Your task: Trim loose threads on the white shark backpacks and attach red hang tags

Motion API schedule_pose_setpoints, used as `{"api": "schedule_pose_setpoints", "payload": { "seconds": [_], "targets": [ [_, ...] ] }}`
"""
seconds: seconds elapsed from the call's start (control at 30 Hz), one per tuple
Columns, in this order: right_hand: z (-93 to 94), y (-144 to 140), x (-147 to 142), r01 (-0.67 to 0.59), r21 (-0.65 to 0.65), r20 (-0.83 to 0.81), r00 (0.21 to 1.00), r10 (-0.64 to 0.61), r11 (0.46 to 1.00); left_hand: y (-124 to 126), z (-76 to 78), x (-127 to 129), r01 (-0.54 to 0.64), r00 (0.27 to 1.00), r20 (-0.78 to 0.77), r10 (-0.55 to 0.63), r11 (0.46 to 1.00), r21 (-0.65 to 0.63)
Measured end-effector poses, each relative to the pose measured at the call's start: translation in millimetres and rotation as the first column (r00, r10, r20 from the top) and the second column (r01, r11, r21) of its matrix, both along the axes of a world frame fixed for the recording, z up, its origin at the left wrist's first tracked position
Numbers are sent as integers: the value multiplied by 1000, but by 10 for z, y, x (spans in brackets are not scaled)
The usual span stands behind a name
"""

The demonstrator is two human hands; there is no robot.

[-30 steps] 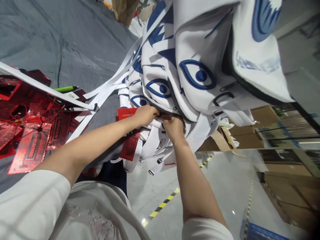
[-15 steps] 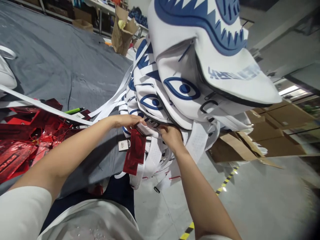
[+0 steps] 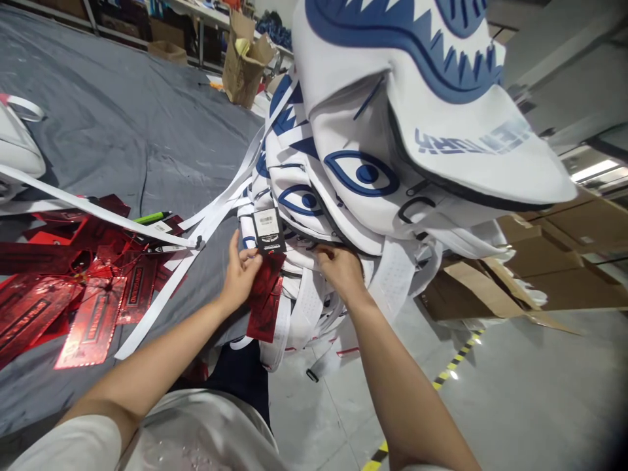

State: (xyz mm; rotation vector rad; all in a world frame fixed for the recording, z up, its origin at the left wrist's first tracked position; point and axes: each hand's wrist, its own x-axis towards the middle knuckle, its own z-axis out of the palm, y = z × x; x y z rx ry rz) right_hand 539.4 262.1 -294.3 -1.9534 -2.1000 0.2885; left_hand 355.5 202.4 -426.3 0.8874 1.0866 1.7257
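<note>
Head view: barcoded tag (image 3: 269, 229); bag (image 3: 426, 124) lettered "NEW YORK".

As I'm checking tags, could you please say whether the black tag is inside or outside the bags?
Outside: the black tag shows in front of the white bags, barcode label uncovered.

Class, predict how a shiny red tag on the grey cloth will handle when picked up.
A red tag would probably feel light, since it looks thin and flat. Its glossy face may make it slippery. It might drag along other tags, which overlap in the same heap.
</note>
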Motion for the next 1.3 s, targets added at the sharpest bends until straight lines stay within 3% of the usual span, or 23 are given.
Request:
{"api": "schedule_pose_setpoints", "payload": {
  "seconds": [0.03,0.1,0.17,0.27,0.37,0.47,0.7,0.9,1.17,1.3],
  "targets": [
    [0,-1,-2,5,-1,-4,1000,-5,1000,-8,-5,33,-54,988,-141,63,996,71],
    [0,-2,-1,8,-2,-13,1000,-9,1000,0,6,76,-126,893,-397,210,966,227],
    [1,-5,2,9,-4,-20,1000,-9,1000,26,47,84,-144,793,-533,296,941,307],
    [5,-11,7,5,-5,-24,1000,-5,1000,74,143,65,-135,682,-680,268,961,243],
    [6,-14,13,-11,3,-9,1000,11,1000,124,208,76,-201,584,-794,168,978,59],
    [-2,-8,29,-38,16,5,999,38,999,157,194,117,-235,604,-790,107,971,-49],
    [-26,19,64,-49,19,27,998,49,999,215,125,33,-274,665,-730,157,961,-43],
    [-29,29,54,-35,10,31,999,34,999,432,134,-3,-95,692,-720,54,995,-16],
    [42,20,69,-62,-26,98,993,65,998,515,195,-45,57,644,-765,-12,998,33],
    [12,15,80,-50,8,57,997,50,999,511,278,-52,52,655,-756,20,996,71]
  ]
}}
